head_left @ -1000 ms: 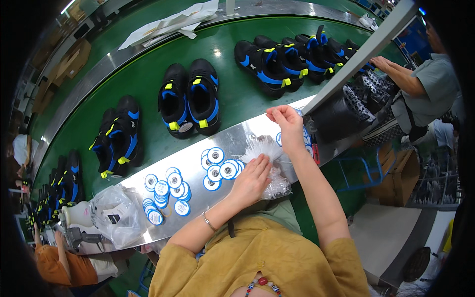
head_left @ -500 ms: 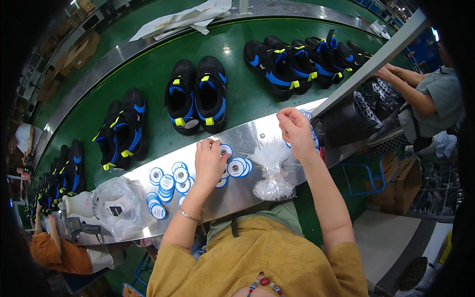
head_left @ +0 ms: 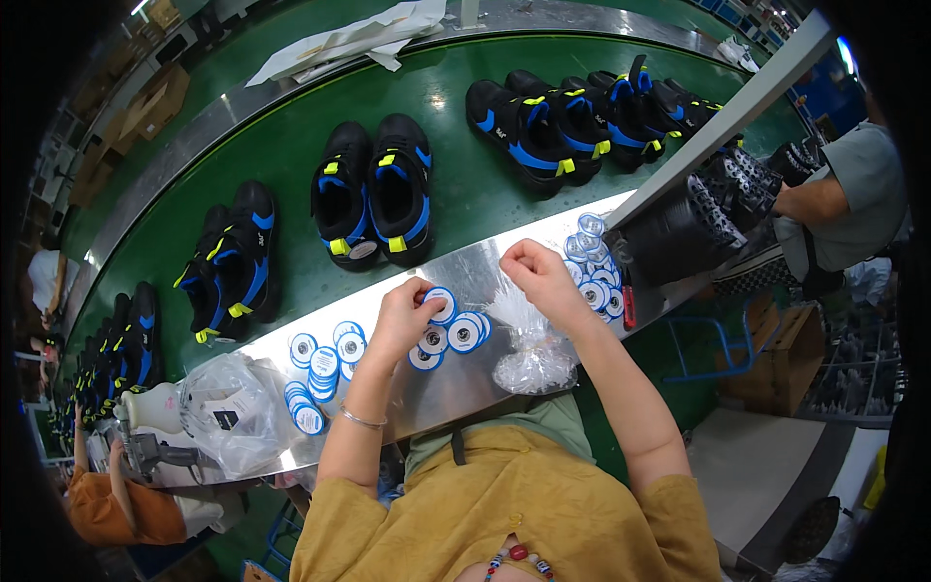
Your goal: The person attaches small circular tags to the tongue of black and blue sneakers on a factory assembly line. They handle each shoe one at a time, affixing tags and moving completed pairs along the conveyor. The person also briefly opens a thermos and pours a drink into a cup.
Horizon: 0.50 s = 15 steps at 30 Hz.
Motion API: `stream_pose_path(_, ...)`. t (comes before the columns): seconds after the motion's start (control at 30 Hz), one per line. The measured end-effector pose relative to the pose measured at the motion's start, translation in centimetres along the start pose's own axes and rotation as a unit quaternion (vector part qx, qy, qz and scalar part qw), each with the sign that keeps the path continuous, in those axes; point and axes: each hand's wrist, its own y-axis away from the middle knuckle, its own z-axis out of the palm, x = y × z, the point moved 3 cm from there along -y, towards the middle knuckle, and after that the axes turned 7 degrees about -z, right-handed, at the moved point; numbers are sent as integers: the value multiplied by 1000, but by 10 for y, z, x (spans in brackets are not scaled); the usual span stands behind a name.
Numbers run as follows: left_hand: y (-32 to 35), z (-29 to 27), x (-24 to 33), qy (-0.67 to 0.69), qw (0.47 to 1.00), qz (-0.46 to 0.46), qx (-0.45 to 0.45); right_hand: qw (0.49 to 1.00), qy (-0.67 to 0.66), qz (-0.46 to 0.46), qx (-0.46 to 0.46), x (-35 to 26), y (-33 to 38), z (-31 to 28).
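Note:
My left hand [head_left: 401, 315] is closed, thumb and fingers pinching the edge of a round blue-rimmed white tag [head_left: 441, 303]. Several more round tags [head_left: 465, 333] lie on the metal ledge [head_left: 427, 398] just beneath and beside it. Over the top of a bundle of clear plastic tag fasteners [head_left: 529, 325], my right hand [head_left: 548, 281] is held in a pinch; whatever sits between its fingertips is too small to make out. The bundle is gathered at its middle and fans out upward.
Piles of round tags [head_left: 312, 373] lie left and more tags [head_left: 593, 257] right, near a red cutter [head_left: 628, 306]. Black-and-blue shoes [head_left: 373, 194] stand in pairs on the green belt [head_left: 291, 145]. A clear bag [head_left: 233, 407] rests left. A post [head_left: 722, 116] and co-worker [head_left: 858, 194] are right.
My right hand has come left and down, from beside the right-hand tags to above the fastener bundle. The tag in my left hand now shows more clearly. The shoes have shifted slightly left.

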Motion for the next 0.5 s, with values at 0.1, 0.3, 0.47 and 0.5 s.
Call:
stream_pose_path(0.1, 0, -2, -4, 124, 989, -74, -18, 999, 29, -27, -15, 10, 2, 7)
stream_pose_path(0.3, 8, 6, 7, 197, 973, -117, 1, 995, 82, -29, -42, 19, 8, 29)
stream_pose_path(0.47, 7, 6, -10, 46, 996, -71, 18, 995, 90, -19, -43, 21, 10, 31)
stream_pose_path(0.5, 6, 5, -13, 39, 996, -74, 14, 994, 101, -22, -39, 21, 10, 29)
